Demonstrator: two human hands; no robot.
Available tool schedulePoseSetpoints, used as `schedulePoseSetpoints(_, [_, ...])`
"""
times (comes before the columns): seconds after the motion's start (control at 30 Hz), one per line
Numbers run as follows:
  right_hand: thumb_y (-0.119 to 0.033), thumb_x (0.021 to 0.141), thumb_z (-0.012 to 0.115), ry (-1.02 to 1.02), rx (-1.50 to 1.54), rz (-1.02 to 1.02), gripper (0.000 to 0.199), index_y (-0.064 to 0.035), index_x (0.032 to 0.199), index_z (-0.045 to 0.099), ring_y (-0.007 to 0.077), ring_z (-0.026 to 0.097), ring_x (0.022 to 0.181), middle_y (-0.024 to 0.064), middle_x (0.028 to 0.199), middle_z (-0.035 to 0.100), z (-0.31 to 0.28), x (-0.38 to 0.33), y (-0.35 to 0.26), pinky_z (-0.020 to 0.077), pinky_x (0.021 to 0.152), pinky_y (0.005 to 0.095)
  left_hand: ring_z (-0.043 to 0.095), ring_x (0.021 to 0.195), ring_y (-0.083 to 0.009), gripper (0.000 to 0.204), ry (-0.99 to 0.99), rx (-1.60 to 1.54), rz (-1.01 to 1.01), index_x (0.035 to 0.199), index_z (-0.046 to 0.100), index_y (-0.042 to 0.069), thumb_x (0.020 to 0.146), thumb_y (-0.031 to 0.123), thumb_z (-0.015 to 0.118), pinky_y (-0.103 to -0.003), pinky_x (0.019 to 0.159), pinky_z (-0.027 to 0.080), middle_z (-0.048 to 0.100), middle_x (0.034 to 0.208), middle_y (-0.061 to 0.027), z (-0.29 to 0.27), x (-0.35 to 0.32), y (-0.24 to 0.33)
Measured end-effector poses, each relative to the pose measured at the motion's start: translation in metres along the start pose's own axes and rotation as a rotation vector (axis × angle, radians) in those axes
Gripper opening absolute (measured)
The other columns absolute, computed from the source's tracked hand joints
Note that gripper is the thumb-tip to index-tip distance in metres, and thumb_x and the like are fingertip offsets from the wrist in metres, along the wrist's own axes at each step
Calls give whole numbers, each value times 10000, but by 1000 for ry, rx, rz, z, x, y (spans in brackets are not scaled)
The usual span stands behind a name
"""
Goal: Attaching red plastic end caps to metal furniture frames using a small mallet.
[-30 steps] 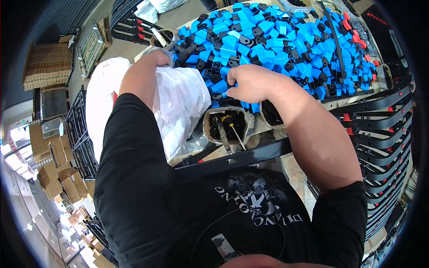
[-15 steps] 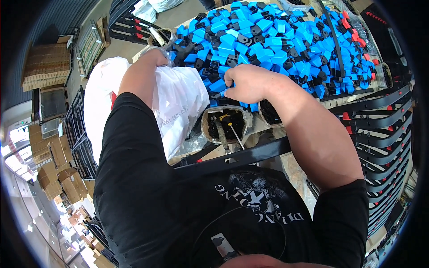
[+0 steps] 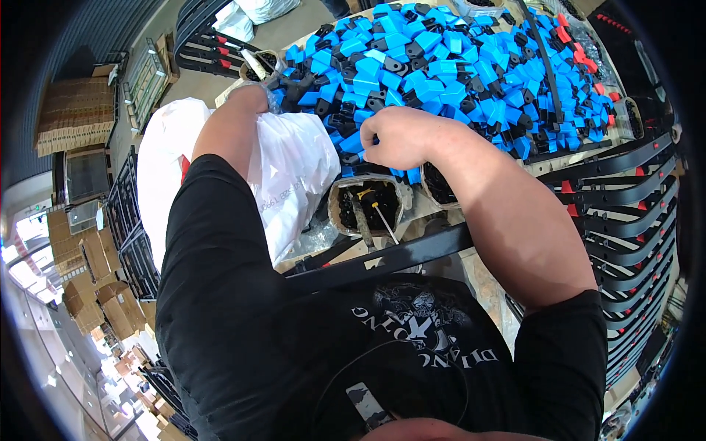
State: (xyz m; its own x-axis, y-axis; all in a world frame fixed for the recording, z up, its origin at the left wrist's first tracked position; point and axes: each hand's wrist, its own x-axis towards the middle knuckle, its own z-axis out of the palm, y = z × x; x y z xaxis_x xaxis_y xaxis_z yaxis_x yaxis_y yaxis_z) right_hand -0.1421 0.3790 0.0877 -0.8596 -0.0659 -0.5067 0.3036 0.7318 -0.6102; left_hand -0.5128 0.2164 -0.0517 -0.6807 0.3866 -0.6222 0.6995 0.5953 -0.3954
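My right hand [image 3: 397,137] is at the near edge of a big heap of blue and black plastic parts [image 3: 434,62]. Its thumb and fingers are curled together next to a blue part; whatever they grip is hidden. My left hand [image 3: 254,97] reaches over a large white plastic bag [image 3: 294,147] at the heap's left end, close to some clear plastic film. Its fingers are mostly out of sight there. Just below my right hand stands a cut-open tub [image 3: 334,209] of small black pieces, with a yellow-handled screwdriver [image 3: 375,206] and another worn tool in it.
A black metal bar [image 3: 390,257] runs across right in front of my body. Curved black frames with red pieces [image 3: 625,195] are stacked at the right. Another tub of small black pieces [image 3: 439,184] sits beside the first. Cartons [image 3: 81,110] are piled at the far left.
My right hand has shifted slightly left and stays curled at the heap's edge. My left hand has barely moved. The whole view has shifted a little.
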Motion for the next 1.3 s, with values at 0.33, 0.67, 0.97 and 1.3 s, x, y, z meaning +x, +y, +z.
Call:
schedulePoseSetpoints(0.33, [-283,885,675,23,12,-64,268,-69,1035,734,330,677,1038,171,1068,720,0,-2,-8,527,910,419,705,614,-256,228,-142,-199,-125,948,705,-21,752,97,703,-404,563,612,695,757,-164,-53,-10,-46])
schedulePoseSetpoints(0.67, [-299,872,696,52,-69,-106,279,-76,1032,746,324,692,992,171,1042,730,5,3,-4,535,874,416,674,631,-154,340,413,-776,148,1089,647,46,755,103,676,-317,564,564,669,823,-92,-115,-121,-17])
schedulePoseSetpoints(0.97, [-364,864,714,141,-102,-145,364,-96,1106,751,283,686,1000,140,1087,736,9,17,28,530,899,398,614,669,-112,195,245,-1475,782,1003,651,-3,826,-71,694,-242,547,491,702,954,-87,-41,-427,16])
schedulePoseSetpoints(1.3, [-403,916,674,161,-109,-90,408,-108,1197,692,141,487,563,54,799,627,12,27,16,394,480,336,618,648,-172,215,-242,-2081,-41,1056,592,11,862,-3,685,-292,538,497,656,870,-98,310,-478,37])
